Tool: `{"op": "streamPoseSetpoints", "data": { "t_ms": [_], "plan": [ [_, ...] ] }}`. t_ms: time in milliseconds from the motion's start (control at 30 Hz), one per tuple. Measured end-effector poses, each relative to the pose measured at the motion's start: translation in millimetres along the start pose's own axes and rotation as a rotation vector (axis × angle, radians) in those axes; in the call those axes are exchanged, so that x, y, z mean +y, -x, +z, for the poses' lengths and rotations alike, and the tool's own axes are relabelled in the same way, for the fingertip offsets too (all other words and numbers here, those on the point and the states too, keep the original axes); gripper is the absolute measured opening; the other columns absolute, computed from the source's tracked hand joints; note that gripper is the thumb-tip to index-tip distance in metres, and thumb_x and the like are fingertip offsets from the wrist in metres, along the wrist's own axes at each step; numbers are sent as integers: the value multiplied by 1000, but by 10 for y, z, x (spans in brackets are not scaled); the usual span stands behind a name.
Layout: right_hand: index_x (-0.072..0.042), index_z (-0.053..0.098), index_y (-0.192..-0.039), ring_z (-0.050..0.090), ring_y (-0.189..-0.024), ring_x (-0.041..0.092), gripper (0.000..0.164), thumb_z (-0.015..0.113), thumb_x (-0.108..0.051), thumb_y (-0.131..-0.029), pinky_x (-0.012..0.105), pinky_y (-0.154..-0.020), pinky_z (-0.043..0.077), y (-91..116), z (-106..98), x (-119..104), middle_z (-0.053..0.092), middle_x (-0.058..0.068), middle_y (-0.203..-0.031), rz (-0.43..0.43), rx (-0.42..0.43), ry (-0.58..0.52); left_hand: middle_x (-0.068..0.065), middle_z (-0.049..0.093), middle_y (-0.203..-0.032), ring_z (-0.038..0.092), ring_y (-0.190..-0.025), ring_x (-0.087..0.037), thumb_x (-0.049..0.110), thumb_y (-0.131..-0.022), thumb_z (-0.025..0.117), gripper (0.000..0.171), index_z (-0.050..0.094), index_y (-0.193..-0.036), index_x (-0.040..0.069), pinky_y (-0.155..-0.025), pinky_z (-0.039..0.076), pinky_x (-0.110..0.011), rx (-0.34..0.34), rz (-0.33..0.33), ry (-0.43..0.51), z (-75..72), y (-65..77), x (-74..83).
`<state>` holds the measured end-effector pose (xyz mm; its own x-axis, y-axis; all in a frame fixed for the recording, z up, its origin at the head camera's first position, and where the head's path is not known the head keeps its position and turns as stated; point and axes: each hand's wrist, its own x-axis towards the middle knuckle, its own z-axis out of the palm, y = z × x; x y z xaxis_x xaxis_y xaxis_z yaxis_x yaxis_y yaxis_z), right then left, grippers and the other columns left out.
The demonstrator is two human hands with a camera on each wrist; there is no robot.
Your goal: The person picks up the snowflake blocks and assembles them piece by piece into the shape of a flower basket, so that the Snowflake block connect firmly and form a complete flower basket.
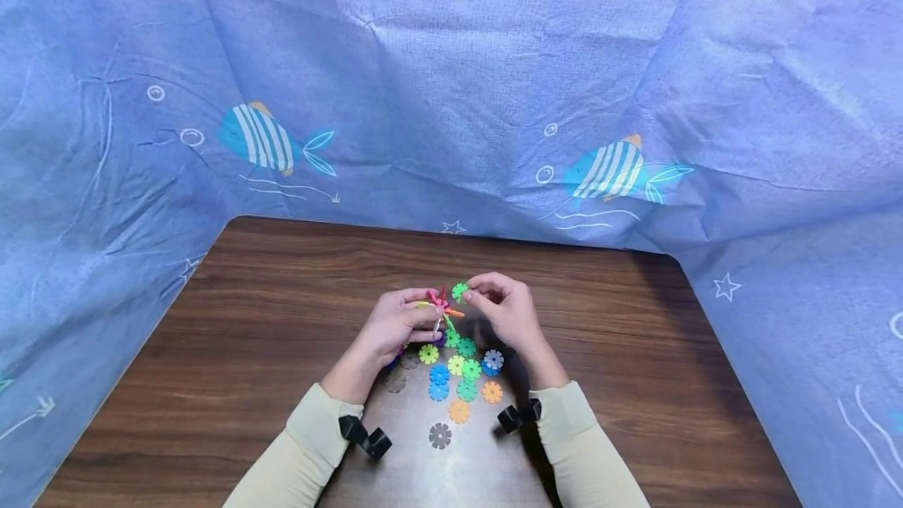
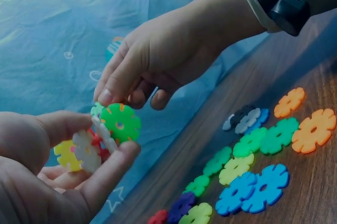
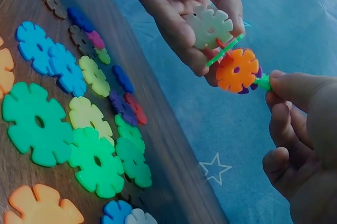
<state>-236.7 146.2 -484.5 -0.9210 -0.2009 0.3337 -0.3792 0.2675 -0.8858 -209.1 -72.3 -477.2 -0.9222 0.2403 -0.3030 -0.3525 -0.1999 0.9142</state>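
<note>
My left hand (image 1: 384, 328) grips a cluster of notched plastic discs (image 1: 443, 306) slotted together at angles. White, orange, red, yellow and green discs show in it across the views; the fingers hide part of it. Between thumb and fingertips, my right hand (image 1: 513, 313) pinches a single green disc (image 1: 459, 292) by its edge. In the right wrist view that green disc (image 3: 262, 82) is edge-on, right beside the orange disc (image 3: 237, 70) of the cluster. Both hands are raised over the table.
Loose notched discs lie on the brown wooden table (image 1: 282, 335) below and in front of the hands, among them blue discs (image 1: 439, 382), an orange disc (image 1: 459, 412) and a grey disc (image 1: 440, 436). A blue fish-patterned cloth (image 1: 451, 100) hangs behind the table.
</note>
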Motion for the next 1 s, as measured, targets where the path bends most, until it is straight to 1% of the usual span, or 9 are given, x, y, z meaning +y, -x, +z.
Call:
{"op": "streamPoseSetpoints", "data": {
  "t_ms": [200,367,467,567,667,733,800,933,1000],
  "plan": [
    [1,75,-102,60,-67,14,13,77,-4,-91,19,-59,46,-11,8,-35,75,18,-84,22,-30,-1,-16,72,-112,73,-90,-20,3,-94,71,51,52,-141,-4,-75,64,-34,50,11,1,-7,-8,3],
    [10,71,-107,66,-73,29,18,73,4,-91,19,-64,51,-7,-32,-121,74,27,-90,34,-83,-62,-11,72,-105,71,-89,-24,7,-94,71,47,50,-137,2,-72,64,-34,105,44,-12,-9,-21,1],
    [10,70,-111,68,-79,36,22,73,6,-90,19,-68,54,2,-62,-129,74,28,-95,32,-119,-98,-10,70,-108,69,-92,-25,9,-97,67,42,55,-137,4,-73,64,-33,111,46,-13,-7,-25,-3],
    [7,70,-115,70,-82,29,26,74,5,-89,21,-72,56,0,-92,-77,73,28,-99,31,-144,-126,-12,68,-113,68,-92,-22,12,-100,66,43,55,-140,4,-73,63,-32,124,46,-31,-17,-21,-8],
    [6,70,-117,70,-83,17,29,76,2,-89,22,-74,57,3,-137,-28,74,26,-101,44,-151,-131,-12,66,-116,68,-90,-18,16,-99,67,46,54,-141,3,-72,63,-31,145,35,-38,-30,-20,-10],
    [6,70,-117,69,-82,13,29,77,0,-89,23,-73,57,14,-168,2,74,24,-100,63,-153,-100,-10,65,-115,67,-88,-17,18,-99,68,46,54,-140,2,-69,63,-30,149,28,-39,-38,-25,-15],
    [3,71,-116,68,-79,13,29,79,-6,-89,24,-72,57,28,-188,42,76,18,-97,85,-183,-22,-9,65,-112,66,-85,-16,19,-99,67,45,54,-139,0,-66,62,-29,145,22,-30,-47,-32,-20],
    [-4,75,-114,68,-78,14,26,80,-14,-90,28,-71,57,46,-166,121,76,3,-91,98,-325,191,-9,65,-112,63,-82,-17,19,-101,63,42,57,-137,-1,-62,60,-27,139,27,-30,-75,-35,-20],
    [-6,75,-111,67,-77,13,24,80,-17,-90,29,-71,57,48,-137,148,74,-3,-88,91,-407,282,-9,64,-114,64,-85,-17,20,-101,63,42,57,-137,-1,-64,61,-29,142,31,-32,-89,-31,-13]
  ]
}}
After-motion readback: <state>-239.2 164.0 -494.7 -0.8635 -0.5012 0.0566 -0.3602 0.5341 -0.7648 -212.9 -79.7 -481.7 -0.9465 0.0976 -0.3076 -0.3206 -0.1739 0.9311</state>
